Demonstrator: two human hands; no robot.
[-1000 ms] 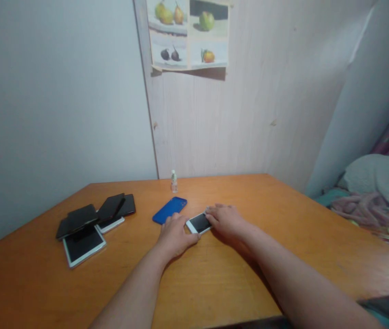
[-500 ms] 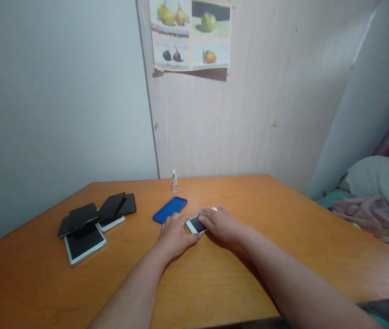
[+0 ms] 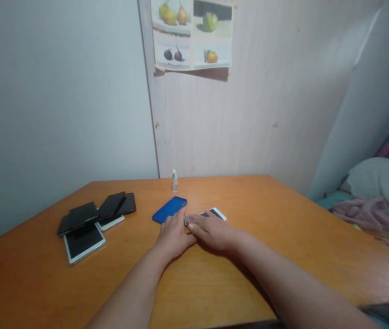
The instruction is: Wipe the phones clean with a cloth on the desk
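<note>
A white-framed smartphone [image 3: 219,213] with a dark screen lies on the table, its middle and left end covered by my hands. My left hand [image 3: 174,234] is at its left end, with the thumb along the near side and the fingers by the far side. Across the screen lies my right hand [image 3: 211,230], fingers together and pointing left. A small crumpled greyish-white piece [image 3: 186,220], perhaps cloth or tissue, shows under its fingertips. Just beyond my left fingers is a blue phone case [image 3: 169,210], or a phone in one, lying flat.
On the wooden table [image 3: 249,274], a white tablet [image 3: 85,242] lies at the left beside several dark devices [image 3: 83,214]. A small clear bottle [image 3: 174,181] stands near the back wall. Bedding [image 3: 382,183] is heaped beyond the right edge.
My right hand has slid left along the phone, baring its right end and covering the screen's left part. The greyish piece now shows at its fingertips. My left hand stays in place.
</note>
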